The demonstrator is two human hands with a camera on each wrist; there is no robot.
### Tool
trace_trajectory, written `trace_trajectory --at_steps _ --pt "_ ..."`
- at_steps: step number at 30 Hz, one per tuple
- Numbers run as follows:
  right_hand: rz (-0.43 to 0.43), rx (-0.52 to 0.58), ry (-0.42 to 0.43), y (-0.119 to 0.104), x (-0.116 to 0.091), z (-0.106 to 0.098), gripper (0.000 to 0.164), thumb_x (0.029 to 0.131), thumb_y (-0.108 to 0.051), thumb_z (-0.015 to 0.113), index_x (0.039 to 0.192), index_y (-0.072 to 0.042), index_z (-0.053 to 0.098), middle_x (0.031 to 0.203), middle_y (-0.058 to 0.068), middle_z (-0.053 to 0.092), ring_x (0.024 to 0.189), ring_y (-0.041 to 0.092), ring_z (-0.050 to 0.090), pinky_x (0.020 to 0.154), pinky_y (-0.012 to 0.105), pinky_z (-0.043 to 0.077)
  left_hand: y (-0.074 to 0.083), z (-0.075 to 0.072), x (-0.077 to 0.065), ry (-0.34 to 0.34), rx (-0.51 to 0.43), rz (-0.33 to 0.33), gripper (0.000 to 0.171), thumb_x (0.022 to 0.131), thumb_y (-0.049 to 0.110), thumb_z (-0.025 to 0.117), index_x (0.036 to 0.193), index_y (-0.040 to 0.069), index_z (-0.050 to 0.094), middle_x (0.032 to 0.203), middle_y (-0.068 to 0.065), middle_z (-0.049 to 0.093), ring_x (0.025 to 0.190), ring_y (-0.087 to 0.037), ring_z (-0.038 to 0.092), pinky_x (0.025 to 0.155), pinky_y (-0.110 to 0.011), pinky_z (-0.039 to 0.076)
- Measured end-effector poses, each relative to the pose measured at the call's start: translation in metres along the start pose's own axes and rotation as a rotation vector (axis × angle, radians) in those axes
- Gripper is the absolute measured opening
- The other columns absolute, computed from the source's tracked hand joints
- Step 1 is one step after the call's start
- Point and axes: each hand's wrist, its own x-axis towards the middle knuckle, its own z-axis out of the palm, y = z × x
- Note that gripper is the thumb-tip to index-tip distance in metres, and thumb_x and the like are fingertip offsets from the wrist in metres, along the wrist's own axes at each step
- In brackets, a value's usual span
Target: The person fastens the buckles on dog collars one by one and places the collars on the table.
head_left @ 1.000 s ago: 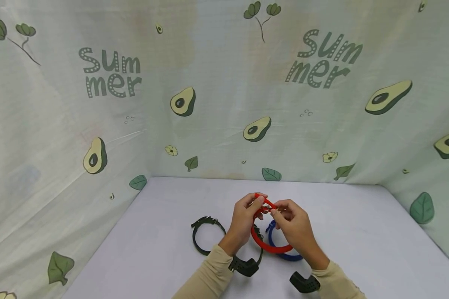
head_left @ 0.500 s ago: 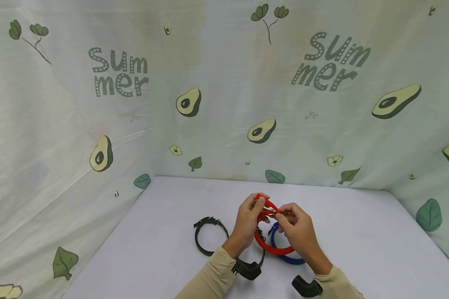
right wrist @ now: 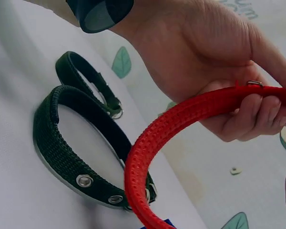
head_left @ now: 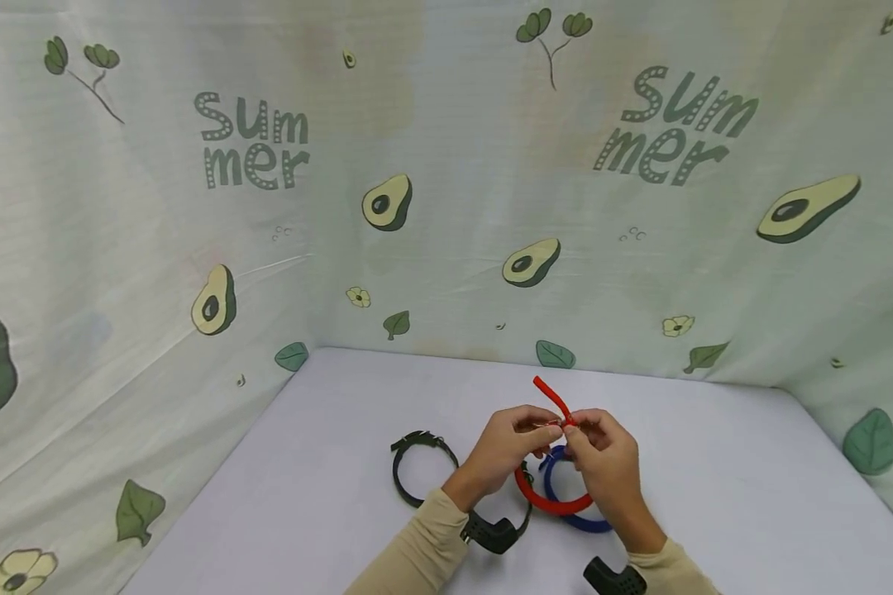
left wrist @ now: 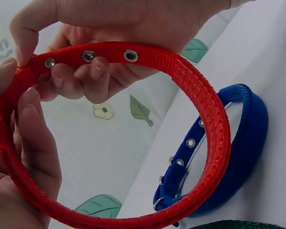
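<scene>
A red collar (head_left: 554, 504) with metal eyelets is held up in front of me by both hands. My left hand (head_left: 512, 446) pinches the strap by the metal buckle. Close beside it, my right hand (head_left: 606, 459) grips the strap between thumb and fingers. The collar's red free end points upward above the fingertips. In the left wrist view, the right hand's fingers (left wrist: 99, 71) curl at the eyelet part. Left-hand fingers (right wrist: 250, 112) wrap under the strap near a small metal loop in the right wrist view.
Behind the red collar, a blue collar (left wrist: 250, 143) lies on the white table (head_left: 327, 463). Two dark green collars also lie there: one at the left (head_left: 396, 479), another (right wrist: 66, 148) partly hidden by the left wrist. A patterned cloth (head_left: 446, 165) rises around the back and sides.
My left hand has let go of the strap's free end, which now sticks up, and has moved down and right to the buckle. The head view has shifted slightly.
</scene>
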Motion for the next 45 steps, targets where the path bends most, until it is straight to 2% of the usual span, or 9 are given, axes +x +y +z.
trace_trajectory --at_steps 4,10,13,19,22,27,32,38,45 --pt "0.003 0.037 0.051 0.004 -0.004 -0.001 0.011 0.099 -0.005 0.062 0.108 0.001 0.061 0.083 0.007 0.061 0.062 0.019 0.056 0.053 0.025 0.052 0.001 0.004 0.000 -0.006 -0.004 0.016 0.025 0.094 0.021 0.072 0.114 0.006 0.071 0.094 0.002 0.069 0.079 -0.009 0.062 0.071 -0.024 0.053" --pt "-0.003 0.111 0.075 0.007 -0.006 -0.001 0.013 0.098 -0.006 0.065 0.102 0.004 0.057 0.088 0.010 0.052 0.048 0.013 0.042 0.042 0.024 0.037 0.003 0.009 0.000 -0.034 -0.018 0.006 0.025 0.093 0.015 0.073 0.116 0.005 0.070 0.099 0.003 0.070 0.080 -0.008 0.063 0.073 -0.024 0.054" --pt "-0.003 0.098 0.104 0.009 -0.005 -0.002 0.012 0.098 -0.007 0.066 0.101 0.003 0.060 0.083 0.009 0.055 0.054 0.014 0.048 0.045 0.023 0.042 0.002 0.010 -0.001 -0.052 -0.030 0.014 0.026 0.095 0.014 0.071 0.119 0.004 0.069 0.101 0.003 0.070 0.082 -0.008 0.064 0.073 -0.023 0.054" --pt "-0.054 0.080 0.161 0.012 0.004 -0.011 0.014 0.098 -0.006 0.065 0.110 0.002 0.064 0.091 0.007 0.071 0.072 0.017 0.063 0.063 0.022 0.054 -0.002 0.018 0.001 -0.062 -0.072 0.020 0.026 0.099 0.014 0.066 0.122 0.004 0.066 0.088 0.002 0.066 0.071 -0.011 0.057 0.058 -0.017 0.048" --pt "-0.068 0.086 0.157 0.014 0.007 -0.012 0.022 0.098 -0.003 0.063 0.120 0.001 0.062 0.097 0.008 0.073 0.079 0.013 0.066 0.069 0.021 0.055 -0.003 0.021 0.000 -0.042 -0.074 -0.004 0.024 0.099 0.015 0.065 0.122 0.007 0.066 0.081 0.002 0.065 0.065 -0.012 0.054 0.053 -0.016 0.045" --pt "-0.093 0.075 0.106 0.014 0.009 -0.013 0.038 0.097 0.003 0.061 0.134 -0.003 0.059 0.102 0.015 0.070 0.088 0.011 0.067 0.077 0.018 0.055 -0.003 0.018 -0.001 -0.003 -0.053 -0.031 0.026 0.098 0.016 0.067 0.122 0.006 0.067 0.086 0.002 0.067 0.066 -0.016 0.056 0.054 -0.017 0.047" --pt "-0.152 0.011 0.056 0.013 0.012 -0.016 0.049 0.097 0.005 0.060 0.144 -0.007 0.054 0.107 0.018 0.068 0.094 0.009 0.066 0.082 0.015 0.051 -0.005 0.015 -0.001 0.042 0.002 -0.010 0.030 0.098 0.021 0.067 0.124 0.005 0.067 0.090 0.003 0.069 0.069 -0.014 0.061 0.056 -0.019 0.047" --pt "-0.179 -0.041 0.032 0.013 0.013 -0.016 0.042 0.098 0.001 0.061 0.139 -0.009 0.061 0.106 0.012 0.066 0.090 0.007 0.065 0.078 0.016 0.053 -0.006 0.012 0.001 0.107 0.093 0.066 0.028 0.098 0.022 0.067 0.122 0.007 0.069 0.093 -0.001 0.072 0.068 -0.008 0.061 0.055 -0.019 0.045" --pt "-0.219 -0.068 0.065 0.014 0.014 -0.016 0.036 0.098 0.003 0.060 0.129 -0.012 0.069 0.098 0.004 0.063 0.081 0.011 0.065 0.074 0.017 0.054 -0.002 0.016 0.002 0.156 0.121 0.103 0.025 0.098 0.019 0.068 0.120 0.008 0.069 0.096 -0.003 0.070 0.070 -0.008 0.062 0.054 -0.019 0.043"
